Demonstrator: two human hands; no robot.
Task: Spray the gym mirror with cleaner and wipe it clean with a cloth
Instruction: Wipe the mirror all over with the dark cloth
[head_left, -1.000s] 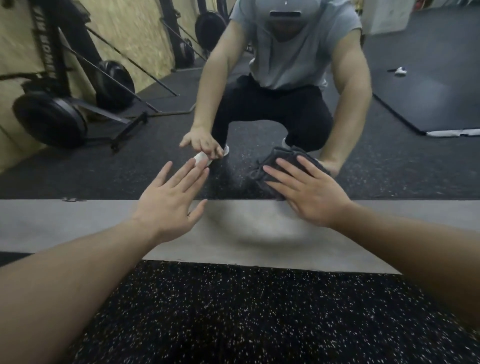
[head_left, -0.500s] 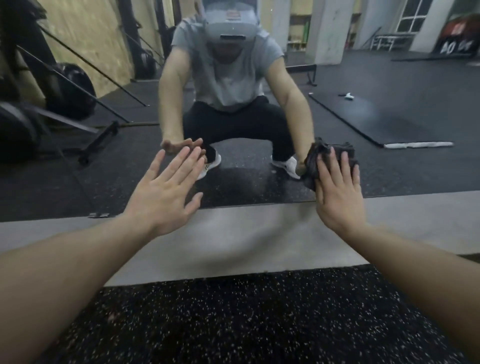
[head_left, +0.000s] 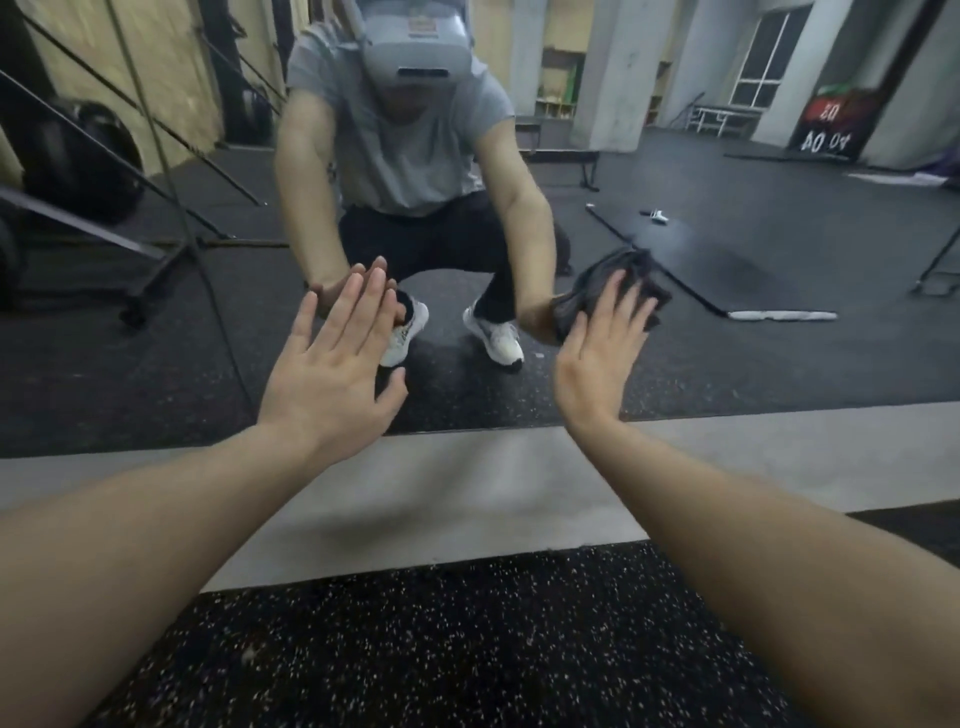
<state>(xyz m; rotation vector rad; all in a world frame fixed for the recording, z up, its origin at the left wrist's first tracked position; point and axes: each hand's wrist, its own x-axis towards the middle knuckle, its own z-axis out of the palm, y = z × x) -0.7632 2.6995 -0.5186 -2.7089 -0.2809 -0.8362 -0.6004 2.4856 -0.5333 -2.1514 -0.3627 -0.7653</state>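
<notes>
The right hand (head_left: 597, 358) presses a dark cloth (head_left: 631, 275) flat-fingered against the mirror (head_left: 779, 322), directly ahead of both hands. The left hand (head_left: 332, 374), fingers straight and empty, braces on the glass beside it. Unwiped glass seems to lie rightward and upward of the cloth.

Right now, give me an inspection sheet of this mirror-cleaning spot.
Surface: mirror runs down to a grey ledge; speckled rubber floor in front.
Job's things: dark cloth pressed flat on the glass; no spray bottle seen.
Clutter: nothing seen on the ledge.
Hands: right hand presses the cloth with straight fingers; left hand flat and open at the glass.
Cables: nothing seen.
Surroundings: reflection shows weight plates, a floor mat and a window.
</notes>
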